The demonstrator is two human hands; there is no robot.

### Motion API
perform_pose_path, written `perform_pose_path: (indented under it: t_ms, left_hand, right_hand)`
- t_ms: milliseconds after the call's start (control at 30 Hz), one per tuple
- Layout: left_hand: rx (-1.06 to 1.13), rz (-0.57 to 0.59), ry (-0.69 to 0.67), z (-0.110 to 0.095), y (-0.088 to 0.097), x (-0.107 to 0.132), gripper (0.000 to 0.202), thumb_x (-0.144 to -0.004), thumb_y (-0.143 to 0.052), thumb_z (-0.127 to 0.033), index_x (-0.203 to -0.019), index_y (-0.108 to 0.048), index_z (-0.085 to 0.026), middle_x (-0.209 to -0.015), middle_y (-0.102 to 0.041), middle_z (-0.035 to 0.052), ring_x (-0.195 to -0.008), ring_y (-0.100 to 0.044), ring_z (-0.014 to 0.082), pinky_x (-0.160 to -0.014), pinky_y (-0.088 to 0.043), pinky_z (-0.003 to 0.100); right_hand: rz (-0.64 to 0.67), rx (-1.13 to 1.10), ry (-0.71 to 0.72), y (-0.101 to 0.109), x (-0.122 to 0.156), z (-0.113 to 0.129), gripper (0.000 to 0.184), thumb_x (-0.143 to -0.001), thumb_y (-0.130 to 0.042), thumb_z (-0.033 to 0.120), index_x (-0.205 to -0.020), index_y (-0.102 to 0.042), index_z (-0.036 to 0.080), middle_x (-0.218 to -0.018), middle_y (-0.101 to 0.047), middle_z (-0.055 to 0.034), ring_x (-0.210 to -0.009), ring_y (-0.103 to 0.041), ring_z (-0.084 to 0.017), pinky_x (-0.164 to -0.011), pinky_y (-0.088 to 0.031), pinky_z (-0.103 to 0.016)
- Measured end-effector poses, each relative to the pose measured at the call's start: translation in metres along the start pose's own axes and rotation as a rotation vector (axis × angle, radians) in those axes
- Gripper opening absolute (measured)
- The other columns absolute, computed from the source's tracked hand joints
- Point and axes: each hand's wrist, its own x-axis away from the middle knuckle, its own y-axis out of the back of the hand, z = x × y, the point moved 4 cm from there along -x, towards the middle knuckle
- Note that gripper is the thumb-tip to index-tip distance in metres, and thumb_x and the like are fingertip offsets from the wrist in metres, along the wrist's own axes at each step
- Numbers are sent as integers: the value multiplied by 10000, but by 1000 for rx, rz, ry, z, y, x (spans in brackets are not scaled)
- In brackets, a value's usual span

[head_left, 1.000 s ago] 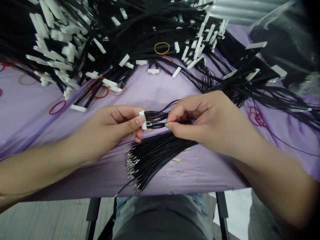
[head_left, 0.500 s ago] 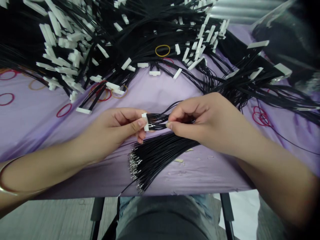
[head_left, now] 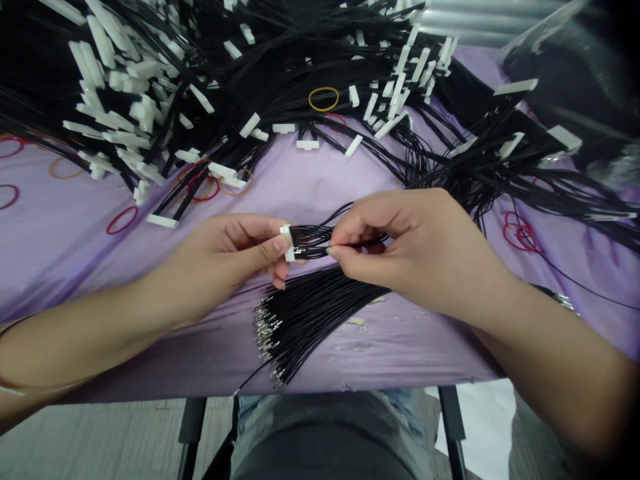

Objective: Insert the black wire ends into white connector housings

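The left hand (head_left: 225, 260) is clamped on a white multi-pin connector (head_left: 286, 243), and the right hand (head_left: 400, 253) has crept nearer to it, thumb and forefinger pinched on thin black wires (head_left: 313, 245) just beside the connector. Below the connector fans a bundle of crimp-tipped wires (head_left: 315, 317); beyond it, a heap of wired connectors (head_left: 280, 67) lies on lilac cloth (head_left: 310, 177)

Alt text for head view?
Two bare hands work above a lilac cloth: the left hand pinches a white connector, and the right hand pinches the black wires leading from it. A bundle of crimped black wires fans below; a heap of wired white connectors lies beyond.
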Motion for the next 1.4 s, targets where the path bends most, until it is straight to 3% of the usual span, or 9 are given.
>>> perform_pose_path:
  t_ms: [400,767,1100,1400]
  left_hand:
    - [-84,-49,-1,-4,-3,1,174,-855,-674,-238,-701,-683,-157,-600,-640,-9,-540,-570,79,-534,-461,116]
    - [-53,-22,-15,-3,-2,1,177,-883,-650,-223,-721,-704,-179,-614,-655,-27,-560,-582,49,-568,-459,72]
    - [-208,-33,-62,-14,-6,4,199,-887,-601,-130,-723,-705,-173,-639,-670,-40,-595,-595,42,-606,-458,62]
    - [-227,-59,-47,-10,-6,4,175,-885,-600,-157,-746,-705,-154,-654,-679,-12,-605,-615,56,-611,-471,73]
  right_hand:
    - [58,-68,-86,-7,-1,-4,101,-752,-596,141,-690,-676,138,-591,-593,39,-519,-458,-42,-468,-325,-202]
    - [70,-96,-130,-10,-2,-7,103,-752,-596,146,-688,-676,140,-566,-569,48,-490,-434,-32,-431,-304,-184]
    - [22,-29,-67,-13,1,-7,110,-759,-583,149,-703,-678,142,-634,-632,28,-561,-518,-60,-522,-350,-199]
    - [-12,-22,-4,-17,2,-6,120,-793,-594,180,-719,-679,138,-657,-626,26,-589,-518,-64,-554,-362,-196]
